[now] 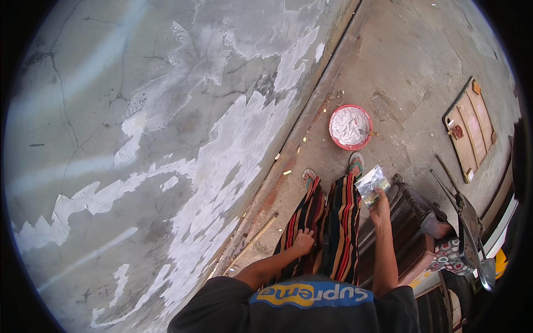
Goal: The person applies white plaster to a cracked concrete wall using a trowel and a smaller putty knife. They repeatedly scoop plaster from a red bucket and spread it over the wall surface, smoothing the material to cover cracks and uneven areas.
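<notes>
Presently, right hand (380,210) pinches a flat, shiny sheet (371,182) by its near edge, just right of the striped trousers (342,233); left hand (303,242) rests on them, finger closure impossible to tell; beyond the feet (356,164), a red tub (351,147) of white paste (347,124) on the floor (405,83); leftward, a grey wall (161,116) patched white.

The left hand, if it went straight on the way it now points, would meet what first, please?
The left hand would most likely meet the striped trousers first; it lies on or just above them, and this one view leaves any gap unclear.
</notes>
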A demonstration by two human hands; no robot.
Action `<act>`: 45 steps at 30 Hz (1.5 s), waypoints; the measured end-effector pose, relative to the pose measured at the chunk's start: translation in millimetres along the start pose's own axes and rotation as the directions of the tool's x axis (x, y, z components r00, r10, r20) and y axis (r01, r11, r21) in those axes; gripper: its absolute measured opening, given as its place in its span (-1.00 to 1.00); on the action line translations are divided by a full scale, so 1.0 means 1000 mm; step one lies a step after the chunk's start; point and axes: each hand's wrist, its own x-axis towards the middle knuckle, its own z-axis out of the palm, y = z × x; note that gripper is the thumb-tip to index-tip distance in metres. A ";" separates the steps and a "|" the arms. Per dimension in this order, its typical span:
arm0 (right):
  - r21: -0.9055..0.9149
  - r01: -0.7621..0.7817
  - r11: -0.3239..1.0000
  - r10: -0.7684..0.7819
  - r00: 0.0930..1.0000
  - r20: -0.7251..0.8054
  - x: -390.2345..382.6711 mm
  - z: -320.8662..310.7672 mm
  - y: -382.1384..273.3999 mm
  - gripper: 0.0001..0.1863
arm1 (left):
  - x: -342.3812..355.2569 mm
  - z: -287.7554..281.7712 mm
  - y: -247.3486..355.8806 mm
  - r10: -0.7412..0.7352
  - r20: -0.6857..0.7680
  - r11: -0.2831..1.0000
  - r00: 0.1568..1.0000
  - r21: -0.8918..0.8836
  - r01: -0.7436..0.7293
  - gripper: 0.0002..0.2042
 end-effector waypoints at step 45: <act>-0.352 0.126 0.927 0.019 0.924 0.382 0.379 0.074 0.012 -0.70 | 0.461 -0.094 -0.149 -0.606 -0.449 -0.367 0.657 -0.575 -0.731 -0.42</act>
